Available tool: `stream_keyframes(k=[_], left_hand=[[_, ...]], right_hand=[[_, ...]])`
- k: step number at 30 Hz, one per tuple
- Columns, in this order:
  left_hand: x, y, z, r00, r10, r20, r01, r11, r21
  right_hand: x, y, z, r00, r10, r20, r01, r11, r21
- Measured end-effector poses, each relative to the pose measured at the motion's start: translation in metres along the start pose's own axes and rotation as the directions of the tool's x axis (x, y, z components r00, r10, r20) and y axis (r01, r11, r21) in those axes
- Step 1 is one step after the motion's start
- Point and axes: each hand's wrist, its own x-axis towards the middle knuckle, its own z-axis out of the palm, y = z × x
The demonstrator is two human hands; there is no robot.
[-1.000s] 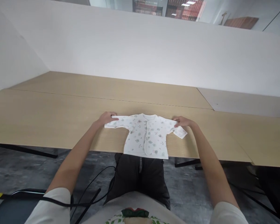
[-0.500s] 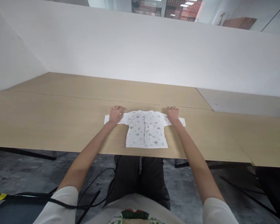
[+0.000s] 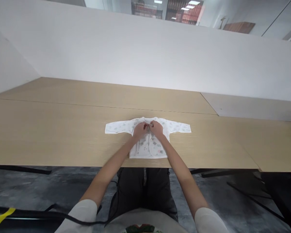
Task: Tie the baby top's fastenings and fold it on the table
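Shirt point(image 3: 146, 149) flat at frame centre, sleeves point(image 3: 117, 127) spread left and right, body partly under hands. Left hand point(image 3: 140, 130) and right hand point(image 3: 156, 129) close together, both curled nearly closed, pinching shirt front just below collar point(image 3: 146, 120). Table point(image 3: 50, 136) beneath.

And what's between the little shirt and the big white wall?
In the head view, wooden tabletop with a thin seam lies between the shirt and the white wall.

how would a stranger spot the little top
Find the wooden table below the white partition. Near its front edge, under the left hand and right hand, a small long-sleeved white top lies spread out. Its scattered print sets it apart from the plain table.
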Motion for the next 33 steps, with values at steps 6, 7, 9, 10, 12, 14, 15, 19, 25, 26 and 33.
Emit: stream_keyframes(k=[6,7,9,10,12,14,15,19,25,26,33], left_hand=[[-0.001,0.0,-0.001,0.999,-0.048,0.004,0.048,0.998,-0.031],[0.0,0.001,-0.002,0.999,-0.038,0.007,0.038,0.999,-0.016],[0.001,0.003,-0.003,1.0,-0.023,0.021,0.023,1.0,0.019],[0.002,0.005,-0.004,0.999,-0.024,0.033,0.023,0.999,0.038],[0.006,0.009,-0.005,0.997,-0.042,0.062,0.037,0.996,0.08],[0.01,0.013,-0.005,0.994,-0.055,0.094,0.044,0.991,0.124],[0.012,0.014,-0.004,0.993,-0.061,0.103,0.046,0.988,0.145],[0.013,0.016,-0.002,0.994,-0.075,0.085,0.058,0.982,0.182],[0.008,0.01,-0.002,0.997,-0.009,0.076,-0.001,0.991,0.131],[0.008,0.01,-0.003,0.997,-0.01,0.082,-0.001,0.991,0.135],[0.009,0.011,-0.004,0.997,-0.03,0.067,0.025,0.996,0.084]], right_hand=[[0.0,-0.002,0.007,0.999,0.0,-0.032,0.0,1.0,0.003],[0.0,-0.001,0.007,0.999,0.008,-0.043,-0.007,1.0,0.022],[0.0,0.001,0.005,0.998,0.027,-0.058,-0.023,0.997,0.075],[0.001,0.002,0.004,0.998,0.036,-0.056,-0.03,0.994,0.105],[0.001,0.004,0.0,0.998,0.045,-0.04,-0.038,0.986,0.164],[0.002,0.005,-0.004,0.999,0.041,-0.011,-0.038,0.979,0.202],[0.002,0.006,-0.005,0.999,0.033,0.0,-0.032,0.978,0.208],[0.002,0.005,-0.005,1.0,-0.004,0.004,0.003,0.982,0.19],[0.005,0.006,-0.002,0.999,0.04,-0.009,-0.037,0.983,0.179],[0.005,0.006,-0.002,0.999,0.034,-0.007,-0.033,0.984,0.176],[0.001,0.005,-0.004,0.999,0.053,-0.012,-0.05,0.977,0.21]])
